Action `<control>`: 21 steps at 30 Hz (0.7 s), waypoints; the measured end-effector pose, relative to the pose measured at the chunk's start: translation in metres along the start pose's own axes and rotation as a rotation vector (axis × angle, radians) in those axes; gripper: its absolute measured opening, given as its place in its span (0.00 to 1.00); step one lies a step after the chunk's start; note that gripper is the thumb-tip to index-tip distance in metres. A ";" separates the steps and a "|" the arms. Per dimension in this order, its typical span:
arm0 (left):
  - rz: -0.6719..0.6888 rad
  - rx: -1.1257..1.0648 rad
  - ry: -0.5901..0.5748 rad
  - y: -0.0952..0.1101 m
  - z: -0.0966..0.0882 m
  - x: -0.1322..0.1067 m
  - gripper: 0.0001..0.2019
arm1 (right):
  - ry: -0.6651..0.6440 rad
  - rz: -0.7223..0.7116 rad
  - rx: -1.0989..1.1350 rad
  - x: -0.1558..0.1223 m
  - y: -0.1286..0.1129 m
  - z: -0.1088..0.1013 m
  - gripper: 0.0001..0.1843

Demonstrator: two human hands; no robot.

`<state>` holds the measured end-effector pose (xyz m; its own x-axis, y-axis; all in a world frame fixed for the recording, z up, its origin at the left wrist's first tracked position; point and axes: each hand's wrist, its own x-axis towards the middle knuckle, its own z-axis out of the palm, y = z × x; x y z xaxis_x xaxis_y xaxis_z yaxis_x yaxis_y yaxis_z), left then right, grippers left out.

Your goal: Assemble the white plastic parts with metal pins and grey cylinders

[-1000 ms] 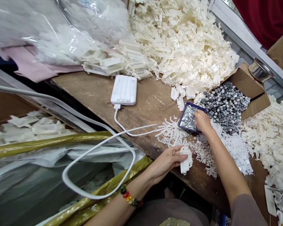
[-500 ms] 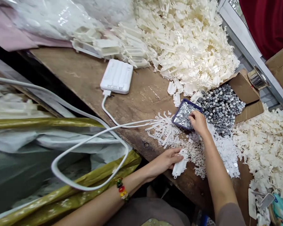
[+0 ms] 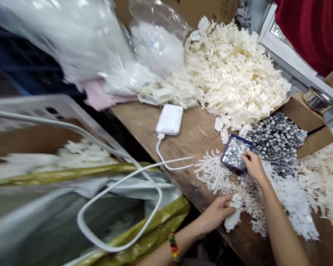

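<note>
My left hand (image 3: 218, 211) pinches a flat white plastic housing (image 3: 234, 214) between thumb and fingers, just over the bench's near edge. Beyond it, my right hand (image 3: 254, 167) is at the right side of a small dark-blue tray (image 3: 226, 156) filled with thin silvery metal pins (image 3: 234, 150). Its thumb and fingertips are closed together over the pins; anything between them is too small to make out. White plastic strips with looped ends (image 3: 213, 170) fan out left of the tray. Small pale plastic bits (image 3: 256, 210) lie scattered between my hands.
Grey and white small blocks (image 3: 279, 138) spill from a cardboard box (image 3: 316, 142). A large heap of cream plastic parts (image 3: 235, 74) covers the back. A white power bank (image 3: 170, 119) with a looping white cable (image 3: 119, 248) lies left. An olive-edged sack (image 3: 166, 218) hangs beside the bench.
The view has swung left and up, so everything appears lower and further right. My right hand stays at the pin tray, and my left hand keeps hold of the white plastic housing.
</note>
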<state>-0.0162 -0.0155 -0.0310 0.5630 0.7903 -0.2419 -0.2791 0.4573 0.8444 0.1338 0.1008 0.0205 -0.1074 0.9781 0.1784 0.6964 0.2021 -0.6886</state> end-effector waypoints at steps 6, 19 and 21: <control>-0.045 -0.041 0.022 -0.007 0.002 -0.002 0.10 | -0.203 0.191 0.327 -0.076 -0.005 -0.015 0.11; -0.017 -0.057 0.034 -0.006 0.011 0.007 0.15 | -0.143 0.060 -0.149 -0.122 -0.011 -0.017 0.09; -0.019 -0.033 0.030 -0.007 0.011 0.007 0.15 | -0.162 0.026 -0.260 -0.121 -0.012 -0.016 0.09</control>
<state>-0.0022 -0.0176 -0.0335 0.5449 0.7929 -0.2728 -0.2939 0.4853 0.8235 0.1492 -0.0208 0.0184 -0.1847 0.9822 0.0344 0.8564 0.1781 -0.4845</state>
